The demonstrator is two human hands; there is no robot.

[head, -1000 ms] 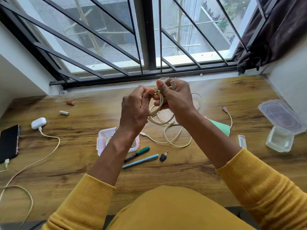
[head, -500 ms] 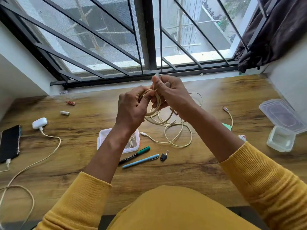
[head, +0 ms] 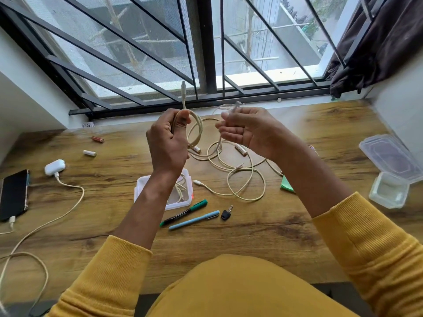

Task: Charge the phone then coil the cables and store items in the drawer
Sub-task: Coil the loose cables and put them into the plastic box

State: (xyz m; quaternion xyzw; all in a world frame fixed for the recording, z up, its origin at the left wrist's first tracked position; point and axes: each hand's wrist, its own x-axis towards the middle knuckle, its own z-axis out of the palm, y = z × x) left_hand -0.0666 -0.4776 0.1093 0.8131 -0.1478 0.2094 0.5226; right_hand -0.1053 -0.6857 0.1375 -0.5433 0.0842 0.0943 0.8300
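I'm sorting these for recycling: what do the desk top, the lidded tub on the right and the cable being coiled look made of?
Desk top: wood or wood-look laminate, matte, with brown grain and knots; which one is unclear. Tub: clear plastic, glossy, since the desk shows through it. Cable, held by the left hand: cream sheath, slightly dull, probably rubbery plastic or braid; too fine to tell.

A wood-grain desk [head: 251,229] butts against a barred window [head: 206,53] at twelve o'clock, daylight coming through. White walls [head: 27,88] flank it; a dark curtain [head: 384,42] hangs at two o'clock.
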